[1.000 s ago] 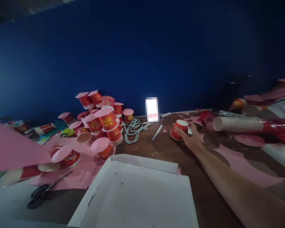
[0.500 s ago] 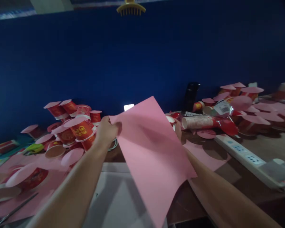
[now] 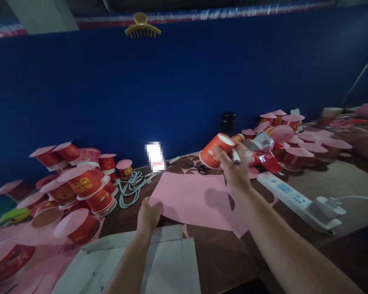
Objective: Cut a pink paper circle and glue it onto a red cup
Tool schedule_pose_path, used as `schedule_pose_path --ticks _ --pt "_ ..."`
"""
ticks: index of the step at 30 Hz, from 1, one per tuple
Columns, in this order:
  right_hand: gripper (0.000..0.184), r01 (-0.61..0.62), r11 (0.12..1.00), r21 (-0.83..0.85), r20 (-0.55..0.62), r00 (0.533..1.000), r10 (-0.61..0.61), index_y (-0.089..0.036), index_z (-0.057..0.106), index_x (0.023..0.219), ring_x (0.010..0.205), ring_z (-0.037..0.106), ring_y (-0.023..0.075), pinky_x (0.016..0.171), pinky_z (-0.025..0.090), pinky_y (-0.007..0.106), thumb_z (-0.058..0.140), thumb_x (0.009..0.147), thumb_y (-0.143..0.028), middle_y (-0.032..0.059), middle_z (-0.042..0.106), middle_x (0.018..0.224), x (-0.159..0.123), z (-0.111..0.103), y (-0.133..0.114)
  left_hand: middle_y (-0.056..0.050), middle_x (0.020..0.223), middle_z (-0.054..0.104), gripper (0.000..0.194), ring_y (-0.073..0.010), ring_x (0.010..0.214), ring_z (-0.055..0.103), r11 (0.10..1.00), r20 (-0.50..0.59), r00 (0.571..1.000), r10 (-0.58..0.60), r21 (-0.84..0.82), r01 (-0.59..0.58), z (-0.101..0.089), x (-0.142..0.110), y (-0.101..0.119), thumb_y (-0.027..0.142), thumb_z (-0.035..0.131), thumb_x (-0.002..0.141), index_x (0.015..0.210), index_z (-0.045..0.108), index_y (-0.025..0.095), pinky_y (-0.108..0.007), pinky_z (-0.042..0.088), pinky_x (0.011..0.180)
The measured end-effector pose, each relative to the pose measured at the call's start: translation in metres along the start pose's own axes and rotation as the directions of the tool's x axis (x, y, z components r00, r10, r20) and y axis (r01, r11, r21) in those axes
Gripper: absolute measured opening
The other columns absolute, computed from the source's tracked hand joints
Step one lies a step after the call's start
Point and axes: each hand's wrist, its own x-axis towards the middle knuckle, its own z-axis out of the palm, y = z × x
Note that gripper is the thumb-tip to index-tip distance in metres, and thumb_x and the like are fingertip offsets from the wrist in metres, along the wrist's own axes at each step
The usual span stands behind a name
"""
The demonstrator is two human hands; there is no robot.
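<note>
While between hands (image 3: 149, 214) (image 3: 235, 167), pink paper (image 3: 188, 200) near cup (image 3: 212, 152).

The left hand (image 3: 150, 214) grips a pink sheet (image 3: 190, 200) by its edge. The right hand (image 3: 235, 170) holds a tilted cup (image 3: 212, 152) and a pen (image 3: 236, 156). More cups (image 3: 85, 183) crowd both sides.

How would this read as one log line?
left hand: holding pink sheet, left edge | right hand: holding tilted red cup, white pen | power strip: right of sheet

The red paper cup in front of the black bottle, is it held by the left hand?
No, the right hand holds the red paper cup, while the left hand touches the edge of the pink sheet.
</note>
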Motion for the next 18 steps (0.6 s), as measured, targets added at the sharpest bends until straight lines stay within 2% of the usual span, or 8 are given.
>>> schedule_pose_path --ticks 3,8,11,14,18 --pt "0.048 -0.056 0.998 -0.032 0.080 0.995 0.058 -0.023 0.052 0.112 0.088 0.061 0.0206 0.078 0.050 0.037 0.064 0.072 -0.045 0.0047 0.062 0.101 -0.017 0.014 0.015 -0.015 0.095 0.068 0.044 -0.0261 0.084 0.066 0.992 0.008 1.000 0.007 0.122 -0.008 -0.003 -0.008 -0.006 0.030 0.054 0.071 0.111 0.054 0.012 -0.033 0.048 0.069" --pt "0.047 -0.153 0.981 -0.116 0.159 0.972 0.170 -0.022 0.053 0.109 0.089 0.061 0.0216 0.079 0.049 0.036 0.067 0.069 -0.041 0.0057 0.063 0.101 -0.044 0.033 0.043 -0.018 0.110 0.064 0.056 -0.0299 0.095 0.064 0.973 0.052 0.998 -0.024 0.231 0.012 -0.010 -0.032 -0.016 0.035 0.050 0.075 0.126 0.043 0.014 -0.036 0.046 0.075" --pt "0.047 -0.194 0.967 -0.165 0.181 0.958 0.223 -0.024 0.053 0.110 0.088 0.061 0.0219 0.077 0.049 0.036 0.066 0.069 -0.042 0.0057 0.064 0.102 -0.052 0.038 0.053 -0.016 0.113 0.064 0.061 -0.0299 0.099 0.062 0.959 0.097 0.995 0.009 0.282 -0.036 -0.013 -0.048 -0.022 0.035 0.050 0.077 0.134 0.035 0.016 -0.037 0.045 0.079" --pt "0.049 -0.175 0.963 -0.204 0.181 0.960 0.212 -0.025 0.052 0.111 0.091 0.060 0.0217 0.080 0.048 0.037 0.067 0.067 -0.041 0.0056 0.062 0.106 -0.052 0.041 0.062 -0.013 0.113 0.065 0.060 -0.0273 0.101 0.062 0.935 0.139 0.989 0.043 0.344 -0.089 -0.008 -0.062 -0.023 0.033 0.051 0.079 0.135 0.036 0.019 -0.035 0.044 0.082" --pt "0.050 -0.170 0.961 -0.217 0.184 0.960 0.211 -0.027 0.051 0.112 0.095 0.059 0.0213 0.082 0.048 0.038 0.068 0.066 -0.040 0.0039 0.062 0.107 -0.047 0.043 0.073 -0.013 0.115 0.064 0.056 -0.0265 0.102 0.062 0.908 0.265 0.958 0.107 0.366 -0.203 0.005 -0.079 -0.012 0.036 0.047 0.082 0.135 0.038 0.021 -0.033 0.043 0.082"
